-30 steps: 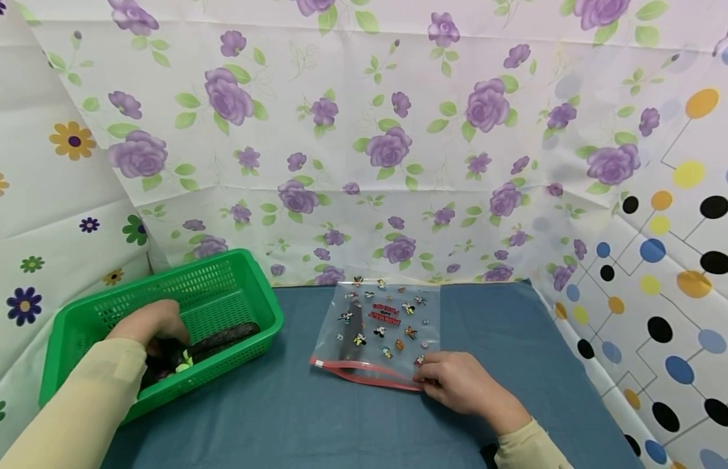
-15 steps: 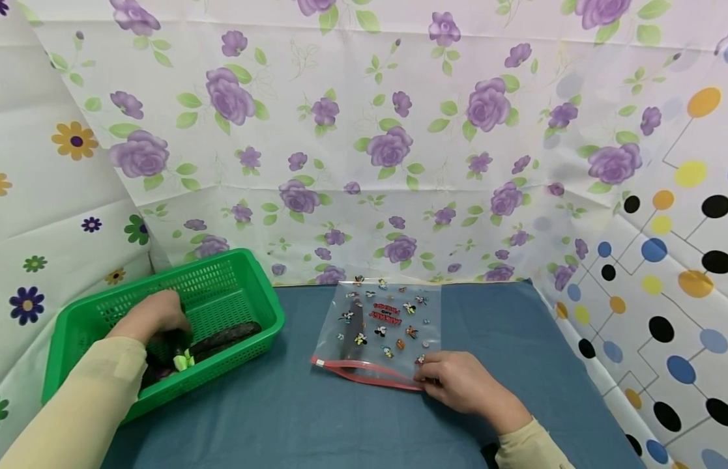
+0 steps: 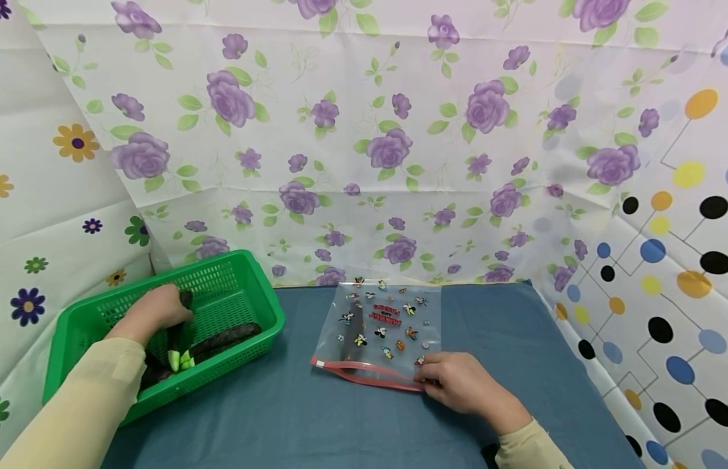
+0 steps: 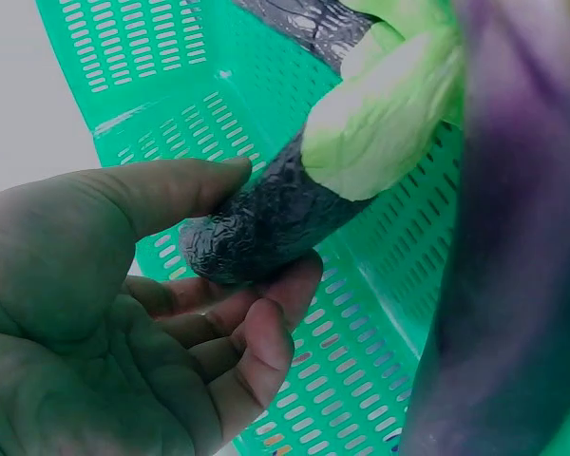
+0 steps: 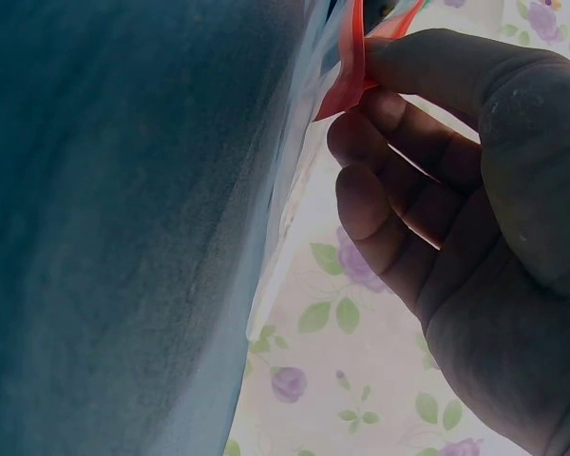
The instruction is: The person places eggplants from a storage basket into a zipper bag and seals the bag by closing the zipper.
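My left hand (image 3: 155, 314) is inside the green basket (image 3: 265, 293), gripping the lower end of a dark, wrinkled eggplant (image 4: 271, 218) with a pale green cap. Thumb and fingers lie on either side of it in the left wrist view. Beside it rests another dark, rough-skinned vegetable (image 3: 225, 339), and a glossy purple eggplant (image 4: 513, 237) is close to the wrist camera. My right hand (image 3: 460, 381) pinches the red zip edge (image 5: 347, 71) of a clear zip bag (image 3: 381, 326) printed with cartoon figures. Within the bag lies a long dark thing (image 3: 352, 329); its kind is unclear.
A blue cloth (image 3: 270, 417) covers the table under bag and basket. Flowered sheeting (image 3: 340, 163) hangs behind, and a dotted sheet (image 3: 663, 293) stands on the right. The basket's raised walls surround the left hand.
The left hand has lifted and tilted the dark eggplant slightly within the basket, so more of its body and green cap shows. The right hand and bag stay in place.
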{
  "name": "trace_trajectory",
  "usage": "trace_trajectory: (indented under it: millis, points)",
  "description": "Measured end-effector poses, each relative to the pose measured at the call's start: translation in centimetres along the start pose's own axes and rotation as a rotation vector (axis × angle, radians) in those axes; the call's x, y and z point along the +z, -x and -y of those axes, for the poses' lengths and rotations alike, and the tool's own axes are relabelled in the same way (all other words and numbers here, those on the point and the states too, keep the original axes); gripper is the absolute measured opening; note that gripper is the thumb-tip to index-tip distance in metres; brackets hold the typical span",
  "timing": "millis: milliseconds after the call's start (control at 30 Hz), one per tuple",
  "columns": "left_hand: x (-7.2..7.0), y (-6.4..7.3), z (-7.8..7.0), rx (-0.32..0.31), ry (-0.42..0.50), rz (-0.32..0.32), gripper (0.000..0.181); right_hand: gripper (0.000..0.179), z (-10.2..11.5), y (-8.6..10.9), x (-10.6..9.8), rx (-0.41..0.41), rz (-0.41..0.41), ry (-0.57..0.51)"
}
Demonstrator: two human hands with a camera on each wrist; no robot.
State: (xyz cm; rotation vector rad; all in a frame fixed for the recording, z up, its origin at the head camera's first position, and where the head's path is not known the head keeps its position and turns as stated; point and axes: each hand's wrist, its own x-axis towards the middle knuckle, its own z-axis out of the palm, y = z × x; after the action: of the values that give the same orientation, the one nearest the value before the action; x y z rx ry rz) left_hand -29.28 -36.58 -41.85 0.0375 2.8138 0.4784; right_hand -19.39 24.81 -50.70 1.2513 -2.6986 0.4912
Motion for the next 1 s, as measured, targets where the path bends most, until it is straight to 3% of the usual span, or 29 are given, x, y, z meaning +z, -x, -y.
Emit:
trace_trajectory:
  millis: [333,633,1000]
  points:
    - [-0.4,0.4,-0.7,0.017,0.039,-0.072,0.031,0.017,0.0,0.0,0.2,0.004,0.002,-0.006]
    - [-1.1,0.9,-1.9,-0.008,0.051,-0.084,0.032,0.016,-0.1,0.0,0.2,0.011,0.01,-0.004]
    - [-1.9,0.9,-2.6,0.012,0.045,-0.158,0.047,0.015,-0.1,0.0,0.1,0.006,0.009,-0.001]
